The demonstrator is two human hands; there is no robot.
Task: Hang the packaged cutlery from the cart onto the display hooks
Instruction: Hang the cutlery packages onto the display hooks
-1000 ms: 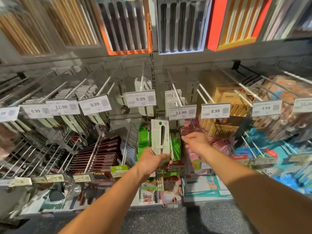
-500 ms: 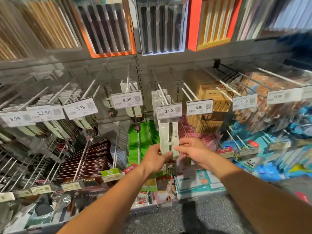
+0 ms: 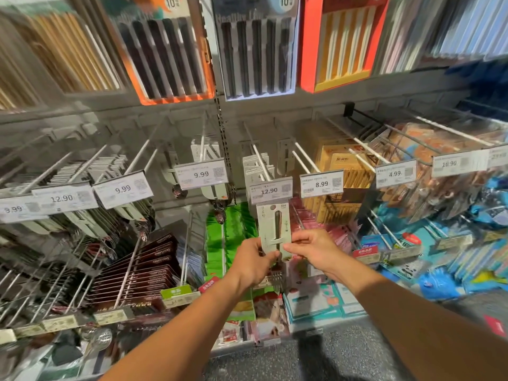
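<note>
Cutlery pack (image 3: 275,232), lifted since a second ago, is now pinched at its lower edge by left hand (image 3: 254,264) and right hand (image 3: 313,250), just under the 12.90 tag (image 3: 270,190), nearly at its hook (image 3: 259,160).

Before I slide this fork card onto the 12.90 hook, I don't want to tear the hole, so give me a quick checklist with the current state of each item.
1. Grip: left hand and right hand both pinch the lower part of the fork card: ok.
2. Card upright, face toward you: ok.
3. Right hook: top of card sits just under the 12.90 tag: ok.
4. Hang hole meets the tip of the hook: cannot tell, the tag hides the tip.
5. Room on the hook: cards hang only at the back: ok.
6. Matching product: those cards look similar, print too blurred: cannot tell.
</note>
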